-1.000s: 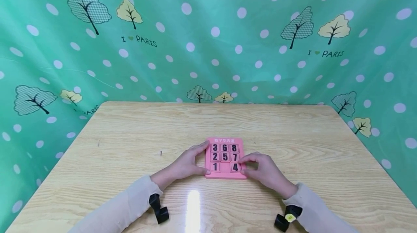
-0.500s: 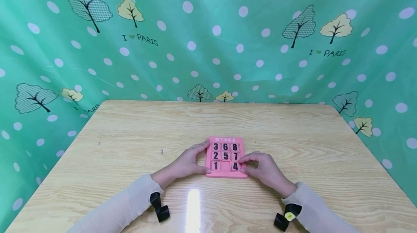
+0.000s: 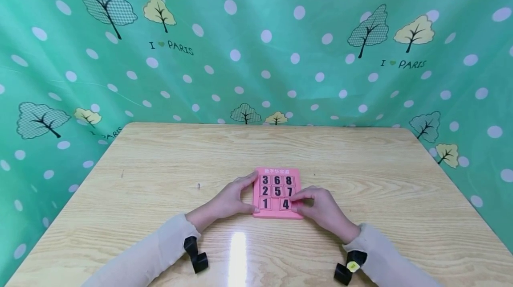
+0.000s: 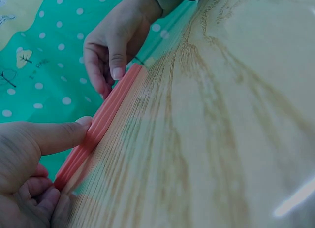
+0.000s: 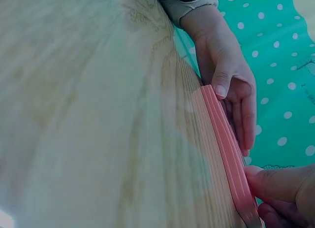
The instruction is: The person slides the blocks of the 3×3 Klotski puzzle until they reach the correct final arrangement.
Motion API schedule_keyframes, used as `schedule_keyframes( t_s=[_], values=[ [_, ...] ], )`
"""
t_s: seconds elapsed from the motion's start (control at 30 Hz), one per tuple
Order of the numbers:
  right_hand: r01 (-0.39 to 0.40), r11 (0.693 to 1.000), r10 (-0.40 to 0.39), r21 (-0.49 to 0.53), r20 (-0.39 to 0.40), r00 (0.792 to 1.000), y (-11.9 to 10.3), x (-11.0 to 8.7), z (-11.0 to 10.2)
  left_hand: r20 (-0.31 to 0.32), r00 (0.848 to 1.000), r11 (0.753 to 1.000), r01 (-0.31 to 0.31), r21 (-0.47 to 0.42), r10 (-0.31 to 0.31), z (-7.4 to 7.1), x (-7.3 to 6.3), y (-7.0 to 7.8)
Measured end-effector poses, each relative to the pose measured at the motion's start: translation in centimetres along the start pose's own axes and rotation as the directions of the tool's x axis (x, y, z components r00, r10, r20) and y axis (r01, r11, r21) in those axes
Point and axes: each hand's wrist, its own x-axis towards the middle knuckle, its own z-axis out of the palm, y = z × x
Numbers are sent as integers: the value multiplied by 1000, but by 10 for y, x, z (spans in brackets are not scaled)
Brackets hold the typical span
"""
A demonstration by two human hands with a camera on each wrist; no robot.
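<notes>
A pink sliding number puzzle [image 3: 276, 215] lies flat on the wooden table in the head view. Its rows read 3 6 8, 2 5 7, then 1, a gap and 4. My left hand [image 3: 230, 198] grips the left side, thumb at the lower corner and a finger near the upper one. With thumb and forefinger, my right hand [image 3: 323, 209] pinches at the 4 tile [image 3: 285, 204], which sits partway into the gap. Both wrist views show the pink frame edge-on, with my left thumb [image 4: 66, 134] and right thumb [image 5: 275, 182] at it; the tiles are hidden there.
The wooden table [image 3: 180, 153] extends around the puzzle on all sides. A green dotted curtain [image 3: 216, 33] hangs behind it. Black wrist cameras [image 3: 196, 256] sit on both sleeves, and a bright reflection lies in front of the puzzle.
The 4 tile has slid left from the lower right corner, and my right hand has shifted slightly left with it. My left hand keeps its hold on the puzzle.
</notes>
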Motion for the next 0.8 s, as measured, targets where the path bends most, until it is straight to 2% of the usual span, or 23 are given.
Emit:
schedule_keyframes(
  t_s=[0.3,0.8],
  values=[
    [19,1000,-20,22,9,1000,-8,2,6,0,1000,1000,4,0,-4,1,0,0],
    [67,997,-69,42,36,997,-11,7,8,-20,999,999,-32,8,32,1,-1,-2]
  ],
)
